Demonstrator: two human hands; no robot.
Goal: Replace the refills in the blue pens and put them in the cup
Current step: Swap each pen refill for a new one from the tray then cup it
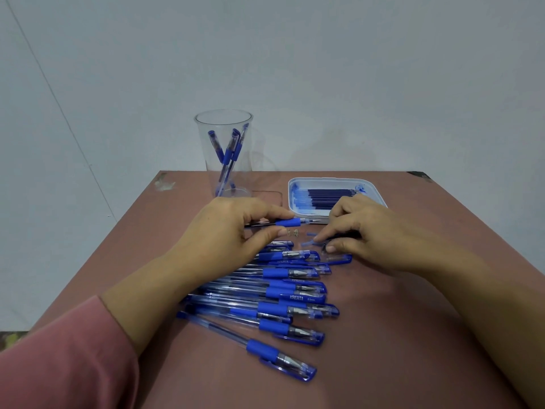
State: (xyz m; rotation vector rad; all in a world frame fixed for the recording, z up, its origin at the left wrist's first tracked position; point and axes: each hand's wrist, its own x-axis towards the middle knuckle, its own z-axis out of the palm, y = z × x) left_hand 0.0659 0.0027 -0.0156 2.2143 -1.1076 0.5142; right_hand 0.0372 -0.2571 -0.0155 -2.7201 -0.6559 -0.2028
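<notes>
**Status.** The left hand (233, 231) grips the uncapped pen (290, 222) by its barrel, with the tip pointing to 3 o'clock. The right hand (368, 231) lies just past that tip, well apart from the left. Its fingers are curled over loose parts on the desk (413, 320). One fingertip touches a small blue piece (308, 242), but it cannot be told whether anything is pinched.

**Locations, from the hands.**
- Cup (244, 160): 11 o'clock, already holding a few pens.
- Tray (333, 180) of refills (327, 196): 1 o'clock.
- Row of capped pens (283, 290): 6 o'clock.

**Hazards.**
1. The small metal parts (292, 232) lie between the hands. A sweep of either wrist can likely scatter them off the desk, or into the row of pens.
2. The loose cap (340, 258) lies under the right hand, beside the row. It may be mistaken for part of a pen that has not been done.
3. The exposed tip points at the right hand (ink smears are already visible in the tray), so contact probably marks the skin or the desk.
4. A reach to 11 o'clock passes close to the tall, light cup, and a knock may tip it over.
</notes>
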